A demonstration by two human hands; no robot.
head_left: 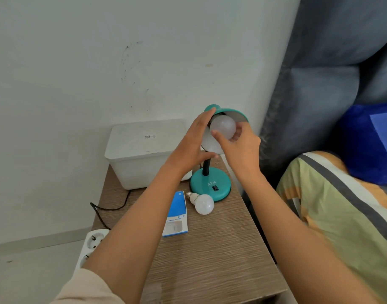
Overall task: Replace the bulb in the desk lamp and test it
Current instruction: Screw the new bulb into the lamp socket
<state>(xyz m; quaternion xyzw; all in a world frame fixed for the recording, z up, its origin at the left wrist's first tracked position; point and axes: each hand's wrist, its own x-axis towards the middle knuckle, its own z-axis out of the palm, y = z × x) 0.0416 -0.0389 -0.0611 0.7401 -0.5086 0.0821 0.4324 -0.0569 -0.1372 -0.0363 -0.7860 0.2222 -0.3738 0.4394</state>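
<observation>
Your left hand (195, 139) lies against the left side of the teal lamp shade (229, 111), fingers extended and spread, thumb curled under the shade's lower rim; it braces the shade rather than clenching it. Your right hand (240, 148) reaches up from the right, thumb and fingertips wrapped around the frosted bulb in the shade (223, 127). The bulb's globe projects from the shade's mouth toward you; its base is hidden inside the shade, so you cannot tell how far it is seated.

The lamp base (210, 185) sits on the wooden side table (221, 249), near its right edge, with a black rocker switch (215, 188) on the front. The black neck rises from it behind your left wrist.

A second bulb (200, 202) lies on its side on the table, just in front of the base, screw cap pointing back-left. A blue humidifier box (176, 213) lies flat just left of it. A white plastic bin (144, 152) stands at the table's back left. A white power strip (90, 244) lies on the floor to the left.
</observation>
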